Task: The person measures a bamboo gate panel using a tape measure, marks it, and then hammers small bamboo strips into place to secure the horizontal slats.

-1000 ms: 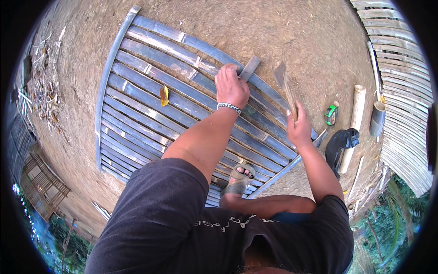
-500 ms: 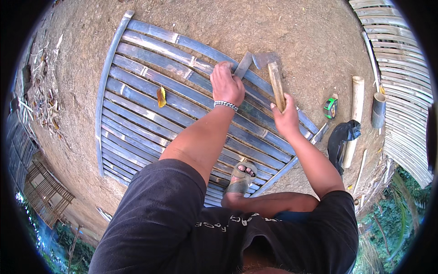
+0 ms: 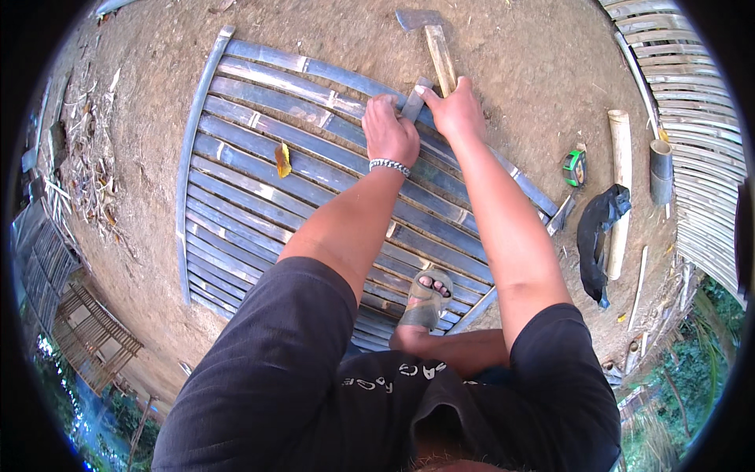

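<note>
The slatted panel point(image 3: 244, 160) shows dark, weathered bamboo slats with pale nodes, crossed by a rail at its left end. At the panel's far edge, the left hand point(image 3: 391, 130) has bent fingers against a flat grey strip point(image 3: 415, 102); whether they grip it cannot be told. There too, the right hand point(image 3: 460, 112) wraps its fingers round the handle of a hatchet point(image 3: 440, 59). Arms and a sandalled foot point(image 3: 425, 305) hide part of the panel. Open soil point(image 3: 527, 86) borders its far edge; a tape measure point(image 3: 575, 167) lies to its right.
</note>
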Tool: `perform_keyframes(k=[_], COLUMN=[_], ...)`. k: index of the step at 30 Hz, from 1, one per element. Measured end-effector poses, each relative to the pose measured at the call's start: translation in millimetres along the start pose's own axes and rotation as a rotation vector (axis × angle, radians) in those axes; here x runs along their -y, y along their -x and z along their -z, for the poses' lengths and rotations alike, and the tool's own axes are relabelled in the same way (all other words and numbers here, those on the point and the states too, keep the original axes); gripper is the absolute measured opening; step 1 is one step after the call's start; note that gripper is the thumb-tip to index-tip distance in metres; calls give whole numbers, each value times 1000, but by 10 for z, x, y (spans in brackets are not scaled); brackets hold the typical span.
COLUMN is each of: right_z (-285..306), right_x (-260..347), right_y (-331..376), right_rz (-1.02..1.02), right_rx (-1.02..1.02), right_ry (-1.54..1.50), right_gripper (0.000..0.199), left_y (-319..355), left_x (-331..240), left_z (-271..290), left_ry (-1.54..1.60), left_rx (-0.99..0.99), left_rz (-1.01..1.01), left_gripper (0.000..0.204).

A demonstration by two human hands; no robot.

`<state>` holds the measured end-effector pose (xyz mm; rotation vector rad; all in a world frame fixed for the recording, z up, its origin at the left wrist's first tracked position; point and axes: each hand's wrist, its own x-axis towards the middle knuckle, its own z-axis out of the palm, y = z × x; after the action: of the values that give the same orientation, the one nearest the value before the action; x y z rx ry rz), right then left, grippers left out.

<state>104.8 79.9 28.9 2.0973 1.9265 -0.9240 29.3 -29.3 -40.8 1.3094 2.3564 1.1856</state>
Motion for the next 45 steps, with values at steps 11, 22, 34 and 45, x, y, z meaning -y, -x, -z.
perform_keyframes(k=[11,22,34,45], right_z=[2,-246,-405,-105], right_x=[10,-997,-845,-895], right_y=[3,1186,1305,1163], right_rz=[6,171,47,-25], right_rx=[-18,571,867,629], right_ry=[-49,-714,-710,-710], right_gripper=[73,30,34,46], left_y=[348,335,352,359], left_x=[29,84,172,148], left_z=[515,558,436,506], left_ry=[-435,-447,-428,-361], left_rx=[403,525,435,380], left_rz=[-50,5,52,14], left_gripper=[52,54,62,66])
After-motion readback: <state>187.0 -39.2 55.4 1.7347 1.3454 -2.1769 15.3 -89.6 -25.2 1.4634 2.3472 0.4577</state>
